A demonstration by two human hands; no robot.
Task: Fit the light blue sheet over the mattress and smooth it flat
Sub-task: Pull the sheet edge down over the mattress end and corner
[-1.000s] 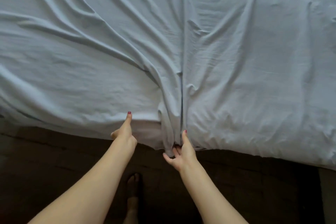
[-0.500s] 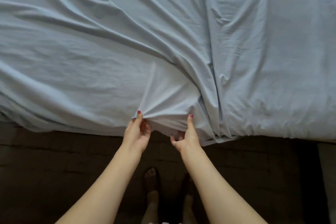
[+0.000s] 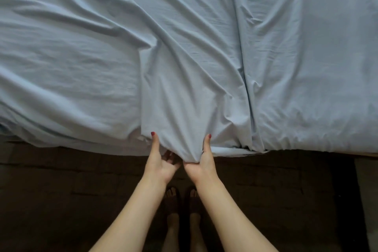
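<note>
The light blue sheet (image 3: 204, 47) covers the whole mattress and hangs over its near edge, with long diagonal folds running toward my hands. My left hand (image 3: 159, 161) grips the sheet's near edge, thumb on top and fingers curled beneath the cloth. My right hand (image 3: 201, 164) holds the same edge a little to the right, thumb up on the fabric. Between the two hands a flap of sheet is pulled taut toward me. The mattress itself is hidden under the cloth.
Dark floor (image 3: 61, 200) lies in front of the bed. My two feet (image 3: 182, 200) in dark sandals stand close to the bed edge, directly below my hands. A deep crease (image 3: 247, 88) runs down the sheet right of my hands.
My hands have come closer together on the sheet's edge and pulled it toward me. The gathered fold now sits right of my hands.
</note>
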